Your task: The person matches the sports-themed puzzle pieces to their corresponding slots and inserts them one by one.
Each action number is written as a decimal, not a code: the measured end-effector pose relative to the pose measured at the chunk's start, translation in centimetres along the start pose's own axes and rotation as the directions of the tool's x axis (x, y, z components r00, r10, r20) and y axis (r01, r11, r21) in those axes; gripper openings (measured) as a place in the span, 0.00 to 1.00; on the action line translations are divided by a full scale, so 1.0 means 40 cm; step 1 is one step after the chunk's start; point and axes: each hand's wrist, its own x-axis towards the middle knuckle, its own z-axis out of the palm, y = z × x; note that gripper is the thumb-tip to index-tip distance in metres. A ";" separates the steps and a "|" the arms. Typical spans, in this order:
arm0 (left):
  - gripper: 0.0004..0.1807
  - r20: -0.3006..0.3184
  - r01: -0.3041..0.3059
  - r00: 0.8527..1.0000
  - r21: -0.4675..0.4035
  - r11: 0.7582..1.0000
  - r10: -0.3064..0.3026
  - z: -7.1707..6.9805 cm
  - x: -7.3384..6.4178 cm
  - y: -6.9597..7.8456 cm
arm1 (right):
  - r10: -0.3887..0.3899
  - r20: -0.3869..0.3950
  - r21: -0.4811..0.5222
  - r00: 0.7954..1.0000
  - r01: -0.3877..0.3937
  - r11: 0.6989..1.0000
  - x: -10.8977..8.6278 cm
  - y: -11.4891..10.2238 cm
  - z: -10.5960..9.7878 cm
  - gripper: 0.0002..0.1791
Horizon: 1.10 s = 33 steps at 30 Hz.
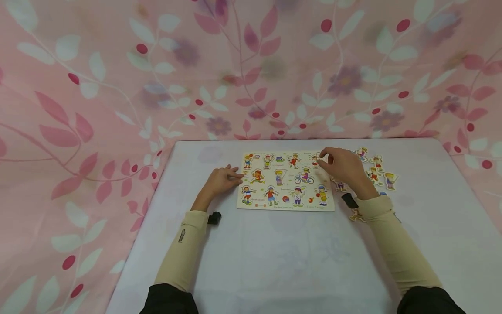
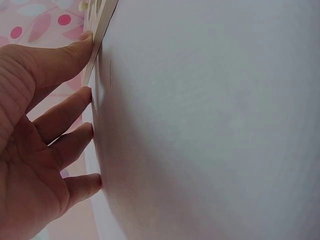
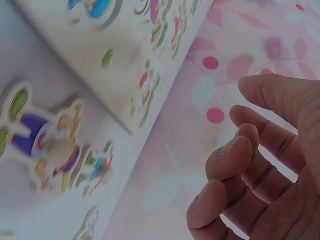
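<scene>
A wooden picture puzzle board [image 1: 328,203] with rows of child figures doing sports lies on the white table. My left hand [image 1: 220,181] is at its left edge. In the left wrist view, the thumb of that hand [image 2: 42,110] touches the board's side [image 2: 104,22], while the other fingers spread with their tips on the tabletop. Over the board's upper right corner hovers my right hand [image 1: 346,166], near a small figure [image 1: 315,159] there. The right wrist view shows that hand [image 3: 270,160] with loosely bent fingers, thumb apart from them, and nothing held.
Several loose figure pieces, one with white hair and a purple outfit [image 1: 390,181], lie right of the board. Another piece [image 1: 357,216] sits partly under the right wrist. Behind the white table [image 1: 274,261] hangs a pink floral cloth [image 1: 251,65].
</scene>
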 end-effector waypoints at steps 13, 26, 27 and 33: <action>0.15 -0.009 0.009 1.000 0.000 1.000 -0.009 -0.001 0.002 -0.001 | 0.081 -0.019 -0.010 0.996 -0.082 0.997 -0.084 0.123 -0.054 0.18; 0.15 0.005 0.028 1.000 0.001 1.000 -0.028 -0.002 -0.001 0.008 | 0.199 -0.038 -0.002 0.979 -0.199 0.980 -0.131 0.261 -0.080 0.18; 0.15 0.004 0.027 1.000 0.002 1.000 -0.027 -0.002 -0.001 0.008 | 0.207 -0.035 -0.001 0.978 -0.207 0.978 -0.134 0.268 -0.081 0.19; 0.14 -0.003 0.019 1.000 0.004 1.000 -0.019 0.000 0.001 0.004 | 0.256 -0.002 0.006 0.967 -0.256 0.967 -0.145 0.310 -0.080 0.23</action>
